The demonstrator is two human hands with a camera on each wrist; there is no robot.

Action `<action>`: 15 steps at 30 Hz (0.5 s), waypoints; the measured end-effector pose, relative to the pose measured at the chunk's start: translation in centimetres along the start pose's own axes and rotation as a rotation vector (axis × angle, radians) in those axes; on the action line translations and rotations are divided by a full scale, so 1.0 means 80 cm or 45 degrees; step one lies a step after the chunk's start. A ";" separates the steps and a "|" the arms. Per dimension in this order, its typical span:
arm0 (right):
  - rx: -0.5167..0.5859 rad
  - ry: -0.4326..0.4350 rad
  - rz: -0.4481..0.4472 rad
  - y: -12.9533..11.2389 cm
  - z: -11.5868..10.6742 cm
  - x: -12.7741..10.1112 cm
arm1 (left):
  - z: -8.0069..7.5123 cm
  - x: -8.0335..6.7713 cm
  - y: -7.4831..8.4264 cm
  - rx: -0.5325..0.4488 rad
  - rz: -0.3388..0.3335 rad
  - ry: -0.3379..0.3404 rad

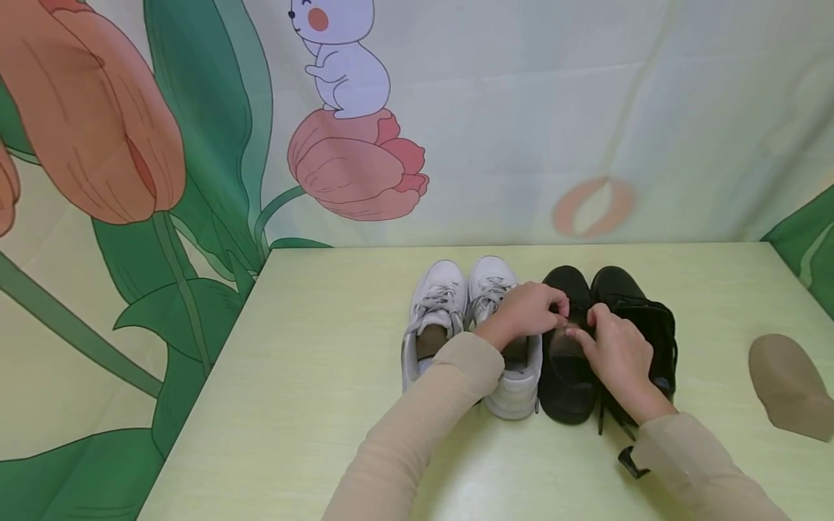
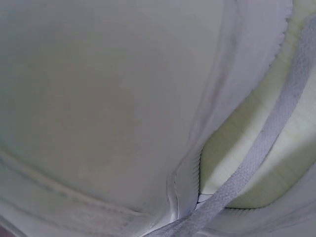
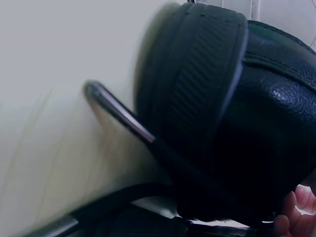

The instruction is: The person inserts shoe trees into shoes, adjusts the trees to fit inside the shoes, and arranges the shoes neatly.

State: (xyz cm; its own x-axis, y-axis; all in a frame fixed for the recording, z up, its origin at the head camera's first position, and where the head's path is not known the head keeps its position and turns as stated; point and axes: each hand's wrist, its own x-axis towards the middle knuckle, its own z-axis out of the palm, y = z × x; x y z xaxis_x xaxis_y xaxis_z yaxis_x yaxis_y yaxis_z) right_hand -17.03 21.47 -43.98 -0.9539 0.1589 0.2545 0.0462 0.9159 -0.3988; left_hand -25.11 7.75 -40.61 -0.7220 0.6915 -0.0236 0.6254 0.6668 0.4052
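Both hands work over the opening of the left black shoe (image 1: 567, 394). Reaching across the white sneakers, my left hand (image 1: 531, 310) pinches with thumb and fingertips at a thin brown insert (image 1: 565, 341) in that shoe. From the other side my right hand (image 1: 617, 346) pinches at the same insert, its thumb close to the left one. The insert's grasped edge is small and partly hidden by the fingers. Under my right wrist stands the other black shoe (image 1: 664, 340); its heel (image 3: 197, 84) and a metal-tipped lace (image 3: 121, 112) fill the right wrist view.
Left of the black shoes stand two white sneakers (image 1: 436, 289), with brown pieces inside. A flat brown insert (image 1: 788, 383) lies at the table's right. The left wrist view shows white shoe material (image 2: 98, 98) and a lace (image 2: 266, 133). A printed curtain (image 1: 508, 145) hangs behind.
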 end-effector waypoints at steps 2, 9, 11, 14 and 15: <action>-0.003 -0.003 -0.005 0.001 0.000 0.000 | 0.001 0.000 0.000 0.006 0.007 0.010; 0.022 -0.008 -0.051 0.005 -0.001 0.001 | 0.001 0.000 -0.001 0.022 0.001 -0.004; 0.034 -0.012 -0.070 0.006 -0.001 0.001 | 0.000 0.000 -0.001 0.031 0.003 -0.014; 0.061 -0.018 -0.098 0.009 -0.004 0.000 | 0.000 0.000 -0.002 0.033 0.002 -0.024; 0.071 -0.023 -0.105 0.011 -0.005 -0.001 | 0.000 0.000 -0.002 0.034 0.001 -0.027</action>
State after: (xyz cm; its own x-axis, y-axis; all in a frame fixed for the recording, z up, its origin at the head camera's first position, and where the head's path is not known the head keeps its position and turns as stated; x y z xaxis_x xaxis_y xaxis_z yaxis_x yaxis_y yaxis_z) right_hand -16.82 22.40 -43.98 -0.9590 0.0769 0.2728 -0.0487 0.9034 -0.4259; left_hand -25.21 7.67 -40.67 -0.7152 0.6976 -0.0428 0.6338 0.6732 0.3809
